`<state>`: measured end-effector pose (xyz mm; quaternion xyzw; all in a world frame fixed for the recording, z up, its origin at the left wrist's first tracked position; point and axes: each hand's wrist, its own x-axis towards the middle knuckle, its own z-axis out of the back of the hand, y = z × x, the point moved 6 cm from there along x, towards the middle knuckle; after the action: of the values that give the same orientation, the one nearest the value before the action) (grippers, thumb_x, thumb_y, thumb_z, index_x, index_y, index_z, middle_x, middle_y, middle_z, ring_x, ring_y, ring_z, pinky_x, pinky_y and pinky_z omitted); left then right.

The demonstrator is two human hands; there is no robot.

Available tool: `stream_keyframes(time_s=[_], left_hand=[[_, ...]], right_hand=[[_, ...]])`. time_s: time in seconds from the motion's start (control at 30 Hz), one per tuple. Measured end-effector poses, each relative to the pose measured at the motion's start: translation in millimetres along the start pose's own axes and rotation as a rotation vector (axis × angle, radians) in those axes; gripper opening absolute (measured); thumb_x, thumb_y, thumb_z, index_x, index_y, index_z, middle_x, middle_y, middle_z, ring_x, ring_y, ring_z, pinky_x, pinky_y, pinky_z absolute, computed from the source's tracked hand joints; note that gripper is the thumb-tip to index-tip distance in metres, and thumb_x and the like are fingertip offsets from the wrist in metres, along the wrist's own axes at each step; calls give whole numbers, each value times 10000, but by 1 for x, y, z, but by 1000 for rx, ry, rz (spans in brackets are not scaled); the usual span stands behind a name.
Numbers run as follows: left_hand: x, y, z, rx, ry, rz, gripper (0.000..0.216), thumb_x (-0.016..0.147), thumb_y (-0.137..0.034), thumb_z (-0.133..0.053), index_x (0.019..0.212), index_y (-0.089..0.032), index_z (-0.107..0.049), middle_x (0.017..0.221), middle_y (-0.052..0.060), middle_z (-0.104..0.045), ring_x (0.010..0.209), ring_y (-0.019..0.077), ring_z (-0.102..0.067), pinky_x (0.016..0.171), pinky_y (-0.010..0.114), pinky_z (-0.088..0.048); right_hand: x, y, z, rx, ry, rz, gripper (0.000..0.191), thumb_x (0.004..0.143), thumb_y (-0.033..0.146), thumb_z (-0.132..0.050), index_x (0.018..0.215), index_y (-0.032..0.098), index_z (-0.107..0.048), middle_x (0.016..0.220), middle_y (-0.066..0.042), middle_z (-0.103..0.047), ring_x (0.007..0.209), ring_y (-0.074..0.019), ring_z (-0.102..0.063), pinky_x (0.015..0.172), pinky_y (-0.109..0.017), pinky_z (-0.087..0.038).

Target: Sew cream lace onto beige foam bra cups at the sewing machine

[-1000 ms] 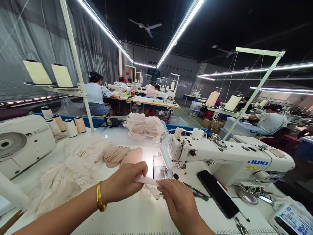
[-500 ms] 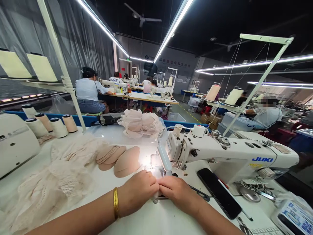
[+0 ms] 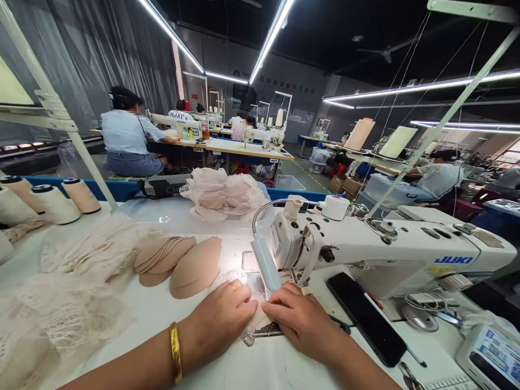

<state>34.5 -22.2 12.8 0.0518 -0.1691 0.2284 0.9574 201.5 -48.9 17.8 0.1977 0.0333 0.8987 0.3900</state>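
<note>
My left hand (image 3: 221, 311), with a ring and a gold bangle, is closed on a piece of pale lace fabric (image 3: 257, 313) beside the needle area of a white sewing machine (image 3: 382, 249). Facing it, my right hand (image 3: 298, 317) pinches the same fabric, its fingers bent against the machine bed. The thumbs are a short gap apart. A lit lamp (image 3: 265, 265) on a bent neck partly hides the stitching spot. Left of my hands lie a single beige cup pad (image 3: 196, 268) and a fanned stack of beige pads (image 3: 162, 257).
Pale lace pieces (image 3: 77, 303) spread over the table's left side; another lace heap (image 3: 223, 192) sits behind. Thread cones (image 3: 54, 203) stand at far left. A black phone (image 3: 363, 319), a white pen (image 3: 394, 330) and small scissors (image 3: 410, 376) lie right. A co-worker (image 3: 128, 132) sits ahead.
My thumbs have moved apart, showing the fabric between them. My right hand has shifted slightly forward. The view has turned and moved closer to the table.
</note>
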Motion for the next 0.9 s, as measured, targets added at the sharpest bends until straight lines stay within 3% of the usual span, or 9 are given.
stream_keyframes(time_s=[0.2,0.4,0.6,0.77,0.9], left_hand=[[4,-1,-1,8,-3,42,155,896,-49,-565,837,-191,-589,874,63,-617,737,239,-547,646,351,-392],[9,-6,9,-12,-79,-57,173,990,-87,-542,862,-182,-610,870,31,-670,750,225,-576,689,360,-410],[19,7,7,-65,-63,-111,149,1012,-143,-571,888,-190,-637,879,33,-708,778,236,-612,727,354,-430],[31,20,2,-148,-15,-206,185,1074,-191,-502,1073,-181,-687,1044,71,-751,932,255,-657,870,371,-488],[36,27,0,-151,-12,-239,189,1078,-215,-509,1036,-196,-693,1005,66,-754,927,240,-657,892,361,-502]], right_hand=[[-1,0,-1,2,5,-9,370,978,48,-489,1218,245,-691,1011,-66,-702,919,-244,-591,708,-301,-477],[0,0,-2,-1,-23,-10,336,971,34,-507,1166,233,-696,983,-58,-687,909,-234,-589,715,-290,-476],[0,-1,-4,-74,-37,-49,321,929,20,-576,1148,224,-694,958,-50,-677,903,-240,-607,686,-289,-450],[-1,-7,-8,-131,1,-123,357,902,13,-598,1177,223,-688,990,-50,-695,882,-244,-646,640,-307,-419],[-1,-11,-12,-159,22,-151,349,923,20,-585,1190,222,-681,997,-54,-697,862,-237,-662,621,-312,-400]])
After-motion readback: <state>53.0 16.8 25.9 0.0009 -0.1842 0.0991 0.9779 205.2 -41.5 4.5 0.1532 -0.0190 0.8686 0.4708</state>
